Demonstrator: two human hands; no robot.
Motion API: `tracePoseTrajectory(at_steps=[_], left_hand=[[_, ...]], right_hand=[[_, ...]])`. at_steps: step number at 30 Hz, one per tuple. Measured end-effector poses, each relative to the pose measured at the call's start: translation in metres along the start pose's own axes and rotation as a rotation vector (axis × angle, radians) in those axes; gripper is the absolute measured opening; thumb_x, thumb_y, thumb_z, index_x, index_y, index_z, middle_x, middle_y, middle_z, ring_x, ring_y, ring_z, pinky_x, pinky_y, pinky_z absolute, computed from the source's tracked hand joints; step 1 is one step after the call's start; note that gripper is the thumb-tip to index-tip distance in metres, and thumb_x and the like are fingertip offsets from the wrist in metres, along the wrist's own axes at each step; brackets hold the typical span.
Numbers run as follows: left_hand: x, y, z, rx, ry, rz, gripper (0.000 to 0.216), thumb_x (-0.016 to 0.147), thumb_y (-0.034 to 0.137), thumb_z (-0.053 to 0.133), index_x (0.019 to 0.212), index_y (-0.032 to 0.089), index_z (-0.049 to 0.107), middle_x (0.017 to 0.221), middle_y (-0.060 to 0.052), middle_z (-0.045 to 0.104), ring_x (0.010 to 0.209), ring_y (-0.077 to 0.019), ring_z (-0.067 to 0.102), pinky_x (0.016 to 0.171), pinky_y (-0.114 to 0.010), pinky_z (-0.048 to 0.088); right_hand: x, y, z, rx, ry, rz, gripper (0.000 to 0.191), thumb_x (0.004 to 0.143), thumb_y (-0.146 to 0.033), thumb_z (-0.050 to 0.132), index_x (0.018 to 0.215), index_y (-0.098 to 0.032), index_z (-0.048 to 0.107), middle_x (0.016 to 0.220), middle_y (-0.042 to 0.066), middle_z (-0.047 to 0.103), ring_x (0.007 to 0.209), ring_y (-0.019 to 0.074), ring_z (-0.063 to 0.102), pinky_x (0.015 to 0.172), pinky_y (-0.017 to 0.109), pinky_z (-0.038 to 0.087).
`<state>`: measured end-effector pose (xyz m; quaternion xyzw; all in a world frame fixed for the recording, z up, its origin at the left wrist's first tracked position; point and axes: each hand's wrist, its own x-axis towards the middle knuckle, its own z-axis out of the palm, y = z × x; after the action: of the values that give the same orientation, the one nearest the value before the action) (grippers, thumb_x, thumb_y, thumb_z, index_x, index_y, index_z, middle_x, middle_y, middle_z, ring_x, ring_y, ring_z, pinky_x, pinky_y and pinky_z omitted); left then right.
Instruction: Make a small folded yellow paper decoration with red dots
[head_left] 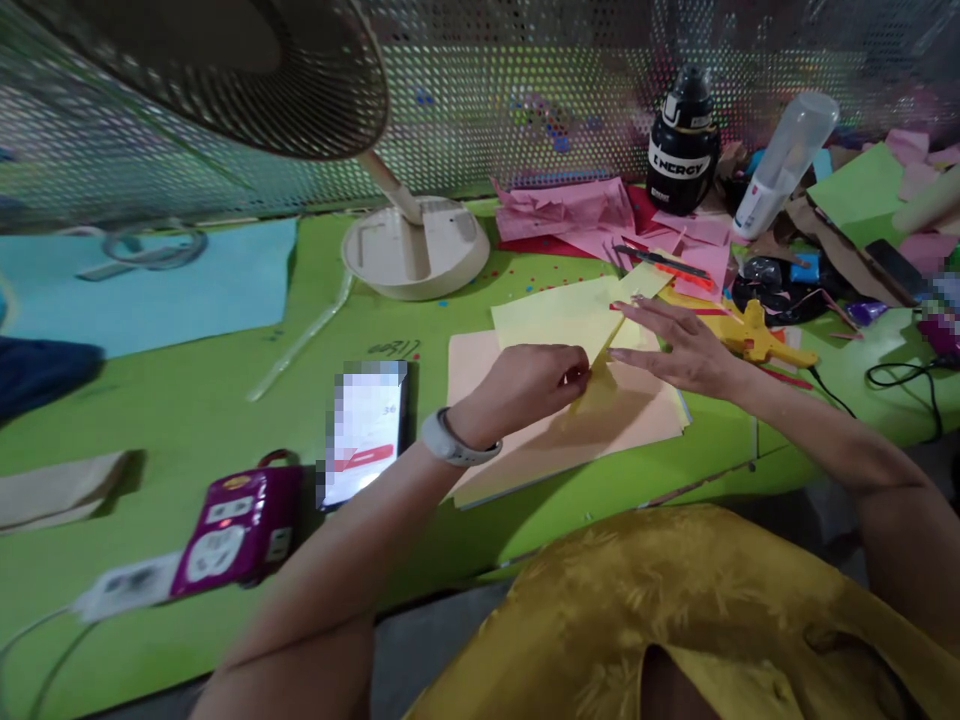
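My left hand point(534, 385), with a white band on its wrist, is closed in a pinch on a piece of yellow paper point(602, 343). That piece stands raised at a slant between my two hands. Right beside it, my right hand point(681, 345) is held with its fingers stretched out and apart. Its fingertips are close to the paper's upper edge; whether they touch it I cannot tell. Below both hands lies a stack of peach paper sheets point(637, 425). A pale yellow sheet point(540, 318) rests on the stack's far part.
A fan's base point(416, 250) stands behind the paper. Left of my hands lie a phone point(367, 430) and a purple power strip point(240, 525). On the right are a yellow glue gun point(765, 338), a black bottle point(681, 150), a leaning clear bottle point(787, 160) and pink paper scraps point(570, 215).
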<state>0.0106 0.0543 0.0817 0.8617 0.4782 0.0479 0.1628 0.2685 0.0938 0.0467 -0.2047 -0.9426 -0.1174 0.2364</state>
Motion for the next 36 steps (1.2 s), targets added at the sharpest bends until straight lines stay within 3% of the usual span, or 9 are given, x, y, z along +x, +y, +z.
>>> tracePoseTrajectory(at_steps=[7, 9, 12, 14, 17, 21, 28, 32, 36], left_hand=[[0.006, -0.01, -0.001, -0.052, 0.059, 0.144, 0.015, 0.083, 0.021, 0.052, 0.084, 0.018, 0.067, 0.073, -0.003, 0.07, 0.061, -0.0145, 0.059, 0.057, -0.025, 0.036], [0.004, -0.008, 0.0, -0.092, 0.187, 0.139, 0.015, 0.087, 0.023, 0.052, 0.081, 0.018, 0.066, 0.073, -0.003, 0.07, 0.06, -0.0135, 0.059, 0.056, -0.024, 0.036], [-0.006, 0.009, 0.003, -0.075, 0.513, 0.032, 0.025, 0.093, 0.03, 0.053, 0.073, 0.019, 0.063, 0.068, -0.003, 0.067, 0.057, -0.0127, 0.055, 0.055, -0.025, 0.035], [-0.016, 0.024, 0.006, -0.085, 0.567, 0.047, 0.033, 0.094, 0.032, 0.055, 0.064, 0.019, 0.058, 0.055, 0.0, 0.059, 0.049, -0.0107, 0.048, 0.051, -0.026, 0.031], [-0.024, 0.038, 0.013, -0.171, 0.524, 0.144, 0.033, 0.093, 0.03, 0.058, 0.063, 0.017, 0.059, 0.054, 0.002, 0.058, 0.047, -0.0087, 0.046, 0.049, -0.025, 0.031], [-0.017, 0.028, 0.022, -0.336, 0.485, -0.033, 0.039, 0.094, 0.036, 0.057, 0.06, 0.016, 0.059, 0.049, 0.003, 0.051, 0.044, -0.0075, 0.039, 0.046, -0.024, 0.027], [-0.003, 0.003, 0.034, -0.616, 0.412, -0.197, 0.039, 0.091, 0.044, 0.059, 0.063, 0.016, 0.062, 0.047, 0.003, 0.052, 0.042, -0.0076, 0.041, 0.042, -0.022, 0.028], [-0.001, 0.001, 0.04, -0.689, 0.357, -0.221, 0.04, 0.089, 0.046, 0.061, 0.062, 0.017, 0.061, 0.047, 0.002, 0.056, 0.042, -0.0084, 0.047, 0.042, -0.021, 0.033], [0.002, -0.002, 0.043, -0.829, 0.288, -0.272, 0.04, 0.084, 0.05, 0.066, 0.063, 0.016, 0.062, 0.051, 0.0, 0.061, 0.045, -0.0096, 0.053, 0.045, -0.021, 0.039]], right_hand=[[-0.002, 0.004, 0.007, -0.071, 0.132, -0.17, 0.027, 0.098, -0.019, 0.052, 0.12, -0.027, 0.064, 0.134, 0.001, 0.064, 0.131, 0.0163, 0.051, 0.099, 0.034, 0.049], [-0.004, 0.003, 0.009, -0.065, 0.151, -0.109, 0.027, 0.098, -0.019, 0.052, 0.119, -0.028, 0.065, 0.125, 0.0, 0.069, 0.122, 0.0159, 0.058, 0.096, 0.034, 0.05], [-0.007, 0.001, 0.011, -0.084, 0.217, 0.042, 0.027, 0.096, -0.017, 0.054, 0.117, -0.029, 0.066, 0.113, -0.001, 0.073, 0.111, 0.0173, 0.064, 0.092, 0.037, 0.05], [-0.007, -0.001, 0.012, -0.092, 0.264, 0.108, 0.028, 0.095, -0.016, 0.056, 0.118, -0.029, 0.065, 0.111, -0.001, 0.073, 0.11, 0.0185, 0.063, 0.092, 0.038, 0.048], [-0.005, -0.002, 0.014, -0.072, 0.275, 0.147, 0.026, 0.095, -0.015, 0.055, 0.115, -0.028, 0.066, 0.109, 0.0, 0.073, 0.109, 0.0188, 0.061, 0.092, 0.038, 0.045], [-0.004, -0.002, 0.021, -0.029, 0.213, 0.268, 0.019, 0.098, -0.021, 0.051, 0.098, -0.025, 0.07, 0.098, 0.001, 0.071, 0.096, 0.0185, 0.06, 0.086, 0.036, 0.043], [-0.004, 0.0, 0.029, -0.018, -0.153, 0.553, 0.025, 0.095, -0.031, 0.053, 0.111, -0.017, 0.068, 0.107, 0.01, 0.066, 0.102, 0.0261, 0.054, 0.085, 0.039, 0.039], [-0.004, 0.003, 0.035, -0.119, -0.274, 0.571, 0.02, 0.095, -0.02, 0.051, 0.093, -0.019, 0.071, 0.101, 0.009, 0.066, 0.098, 0.0257, 0.053, 0.082, 0.039, 0.037], [-0.007, 0.007, 0.041, -0.15, -0.208, 0.501, 0.025, 0.097, -0.019, 0.047, 0.085, -0.021, 0.069, 0.094, 0.007, 0.067, 0.091, 0.0241, 0.053, 0.078, 0.037, 0.037]])
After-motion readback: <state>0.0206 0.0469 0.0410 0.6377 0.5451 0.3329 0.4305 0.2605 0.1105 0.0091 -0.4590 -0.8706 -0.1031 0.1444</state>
